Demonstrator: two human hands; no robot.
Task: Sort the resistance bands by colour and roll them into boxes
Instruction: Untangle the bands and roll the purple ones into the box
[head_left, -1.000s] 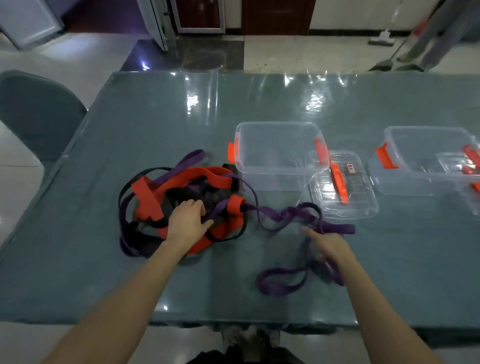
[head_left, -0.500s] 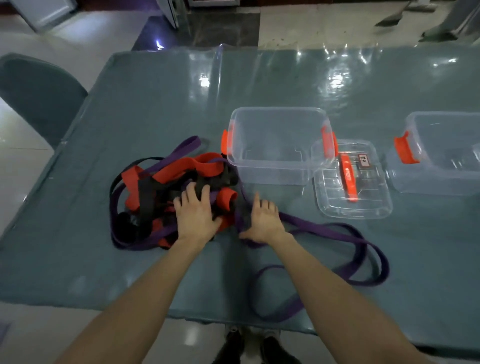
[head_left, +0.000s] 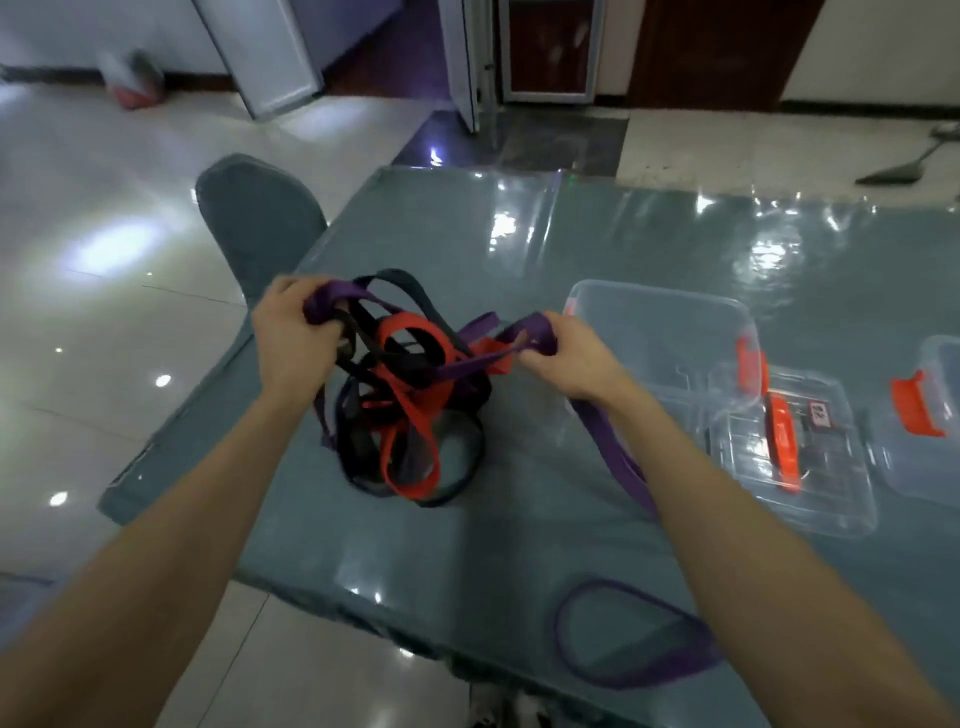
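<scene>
A tangle of red, black and purple resistance bands (head_left: 410, 410) hangs lifted above the table, its lower loops touching the surface. My left hand (head_left: 293, 338) grips a purple band at the tangle's top left. My right hand (head_left: 566, 353) grips another stretch of purple band (head_left: 535, 330) at the right. From under my right wrist this purple band (head_left: 618, 457) trails toward me and ends in a loop (head_left: 623, 631) at the table's front edge. A clear box with orange latches (head_left: 660, 332) stands open just right of my right hand.
A clear lid with an orange handle (head_left: 800, 457) lies right of the box. A second clear box (head_left: 930, 415) is cut off at the right edge. A grey chair (head_left: 254, 218) stands beyond the table's left corner. The table (head_left: 467, 545) has a glossy cover.
Both hands went from resting flat on the pile to gripping purple band and lifting the tangle off the table. The camera has swung left.
</scene>
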